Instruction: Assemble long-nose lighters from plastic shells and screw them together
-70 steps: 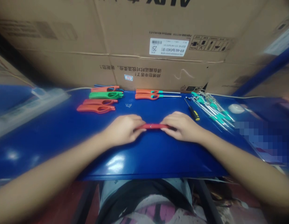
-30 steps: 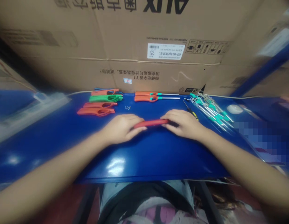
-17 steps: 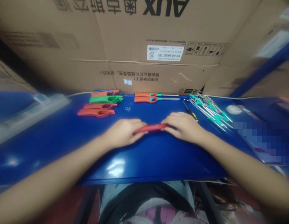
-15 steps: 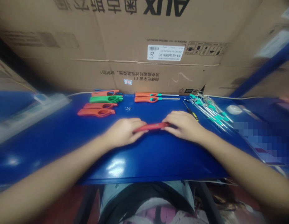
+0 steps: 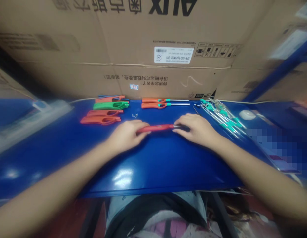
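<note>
A red lighter (image 5: 158,128) is held level above the table between my two hands. My left hand (image 5: 127,134) is closed round its left end, with the thumb along the near side. My right hand (image 5: 196,129) pinches the other end, where a short shiny and dark part shows between the fingers; its exact form is hidden. Just behind the right hand, a thin screwdriver shaft (image 5: 195,109) pokes out, the rest covered by the hand. Beyond the left hand lie several lighter handles, among them an orange one (image 5: 100,120) and a green one (image 5: 110,105).
Two orange lighters with metal tubes (image 5: 155,105) lie at the back of the blue table (image 5: 153,165). To the right is a bundle of metal tubes with teal parts (image 5: 224,117), near a white round object (image 5: 247,115). A large cardboard box (image 5: 133,53) stands behind.
The red lighter has risen slightly in view and levelled out. The left hand has moved a little left, and more of the lighter's right end shows. The screwdriver's handle is now covered.
</note>
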Demonstrator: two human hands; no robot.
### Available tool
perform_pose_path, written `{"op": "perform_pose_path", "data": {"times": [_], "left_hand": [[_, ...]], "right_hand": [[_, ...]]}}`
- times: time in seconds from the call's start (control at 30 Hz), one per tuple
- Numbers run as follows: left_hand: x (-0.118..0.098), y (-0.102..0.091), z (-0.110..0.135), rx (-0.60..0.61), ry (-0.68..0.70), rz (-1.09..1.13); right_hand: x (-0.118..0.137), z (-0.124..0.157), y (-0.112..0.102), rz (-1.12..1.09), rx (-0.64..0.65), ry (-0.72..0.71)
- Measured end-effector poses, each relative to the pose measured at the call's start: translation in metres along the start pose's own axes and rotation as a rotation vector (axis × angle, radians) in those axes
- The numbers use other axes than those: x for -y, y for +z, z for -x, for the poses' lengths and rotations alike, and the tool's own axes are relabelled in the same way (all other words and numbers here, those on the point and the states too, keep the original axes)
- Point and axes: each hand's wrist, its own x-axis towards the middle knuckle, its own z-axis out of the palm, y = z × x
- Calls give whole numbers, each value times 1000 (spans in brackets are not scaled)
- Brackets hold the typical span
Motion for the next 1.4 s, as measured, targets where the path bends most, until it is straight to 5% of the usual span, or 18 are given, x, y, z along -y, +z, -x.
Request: {"op": "perform_pose_path", "data": {"times": [0.27, 0.63, 0.9, 1.23, 1.4], "left_hand": [[18, -1, -4, -61, -62, -52], [17, -1, -3, -110, 6, -4], [2, 9, 3, 2, 130, 105], [-2, 12, 4, 58, -73, 365], [-6, 13, 9, -17, 114, 229]], "right_hand": [[-33, 3, 5, 131, 32, 229], [-26, -1, 4, 120, 24, -44], [-1, -1, 15, 123, -13, -325], [9, 5, 11, 218, -174, -345], [15, 7, 7, 132, -97, -293]]}}
